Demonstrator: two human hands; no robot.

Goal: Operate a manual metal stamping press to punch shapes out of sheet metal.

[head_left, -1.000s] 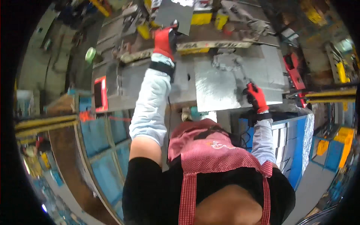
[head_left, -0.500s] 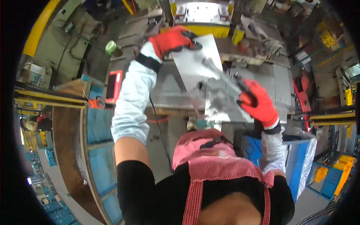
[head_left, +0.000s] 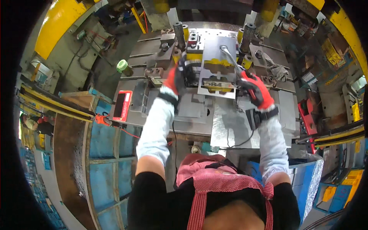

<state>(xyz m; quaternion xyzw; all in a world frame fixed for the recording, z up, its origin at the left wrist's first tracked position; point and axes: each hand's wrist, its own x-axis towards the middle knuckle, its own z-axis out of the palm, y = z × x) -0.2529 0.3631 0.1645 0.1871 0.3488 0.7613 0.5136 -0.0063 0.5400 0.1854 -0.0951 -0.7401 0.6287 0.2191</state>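
My right hand [head_left: 256, 90], in a red and black glove, is closed round the handle of a metal pick-up tool [head_left: 232, 59]. The tool's round end lies against the upper part of a thin metal sheet [head_left: 217, 45] with shaped cut-outs. The sheet reaches over the front of the die [head_left: 193, 37], and yellow parts show through its openings. My left hand [head_left: 178, 78], gloved alike, is left of the sheet and apart from it. Motion blurs its fingers, so their grip cannot be told.
Another plain metal sheet [head_left: 234, 126] lies at the table's near edge, beside stacked flat plates [head_left: 188, 105]. A red-framed panel [head_left: 122, 106] lies on the left. A green-capped bottle [head_left: 123, 66] stands beyond it. Dark posts [head_left: 178, 34] flank the die. A blue bin [head_left: 303, 168] is at lower right.
My right hand has moved forward with the tool, whose end is now farther away over the die. My left hand has come off the sheet's corner and moved nearer. The view has shifted.
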